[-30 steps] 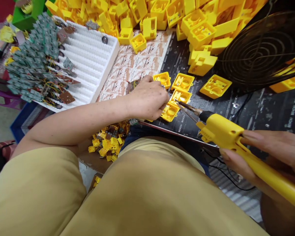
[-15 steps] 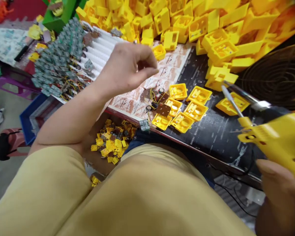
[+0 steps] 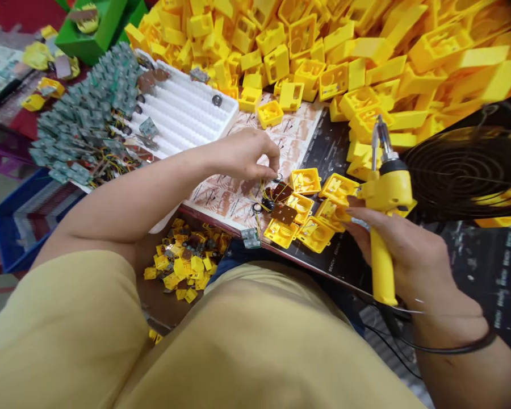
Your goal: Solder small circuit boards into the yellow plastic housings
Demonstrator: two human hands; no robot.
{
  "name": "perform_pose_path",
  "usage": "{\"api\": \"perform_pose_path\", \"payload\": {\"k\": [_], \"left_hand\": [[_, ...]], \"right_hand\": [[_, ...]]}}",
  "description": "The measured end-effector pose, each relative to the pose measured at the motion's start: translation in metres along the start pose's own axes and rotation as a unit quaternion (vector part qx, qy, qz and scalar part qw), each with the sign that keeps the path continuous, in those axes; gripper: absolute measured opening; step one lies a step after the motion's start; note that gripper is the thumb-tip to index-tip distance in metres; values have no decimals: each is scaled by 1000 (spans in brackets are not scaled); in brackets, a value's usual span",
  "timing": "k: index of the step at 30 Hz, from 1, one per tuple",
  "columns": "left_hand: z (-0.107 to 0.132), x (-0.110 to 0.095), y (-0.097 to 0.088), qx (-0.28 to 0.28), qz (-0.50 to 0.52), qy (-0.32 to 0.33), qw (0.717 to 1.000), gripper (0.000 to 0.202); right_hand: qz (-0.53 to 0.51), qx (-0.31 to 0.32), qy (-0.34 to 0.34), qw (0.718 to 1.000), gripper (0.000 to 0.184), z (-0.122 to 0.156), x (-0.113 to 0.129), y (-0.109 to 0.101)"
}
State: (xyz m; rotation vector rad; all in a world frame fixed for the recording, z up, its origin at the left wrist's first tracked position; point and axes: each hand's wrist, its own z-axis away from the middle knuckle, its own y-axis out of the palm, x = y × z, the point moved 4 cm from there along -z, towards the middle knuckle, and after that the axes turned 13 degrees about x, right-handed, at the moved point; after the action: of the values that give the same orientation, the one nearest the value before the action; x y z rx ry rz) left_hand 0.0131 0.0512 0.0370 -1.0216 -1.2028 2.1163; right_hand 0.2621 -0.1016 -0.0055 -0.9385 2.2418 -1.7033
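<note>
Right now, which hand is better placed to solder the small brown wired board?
Probably the right hand: it grips the yellow soldering iron near that brown board; the left hand shows no tool.

Electronics workshop: soldering iron (image 3: 387, 190), yellow plastic housings (image 3: 272, 51), circuit boards (image 3: 80, 113).

Circuit boards (image 3: 80, 113) lie beside a ribbed tray (image 3: 183, 116), left of a heap of plastic housings (image 3: 323, 51).
</note>
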Motion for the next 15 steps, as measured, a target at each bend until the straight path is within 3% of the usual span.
{"api": "perform_pose_path", "payload": {"k": [4, 8, 11, 15], "left_hand": [[-1, 6, -10, -57, 192, 30, 979, 12], [-18, -10, -15, -97, 321, 25, 942, 19], [-41, -35, -13, -40, 320, 29, 946, 22], [-59, -70, 2, 87, 180, 54, 978, 13]], "right_hand": [[35, -10, -20, 999, 29, -10, 3, 2], [39, -31, -8, 999, 24, -16, 13, 13], [16, -59, 15, 998, 27, -14, 18, 8], [-13, -82, 61, 995, 33, 11, 17, -28]]}}
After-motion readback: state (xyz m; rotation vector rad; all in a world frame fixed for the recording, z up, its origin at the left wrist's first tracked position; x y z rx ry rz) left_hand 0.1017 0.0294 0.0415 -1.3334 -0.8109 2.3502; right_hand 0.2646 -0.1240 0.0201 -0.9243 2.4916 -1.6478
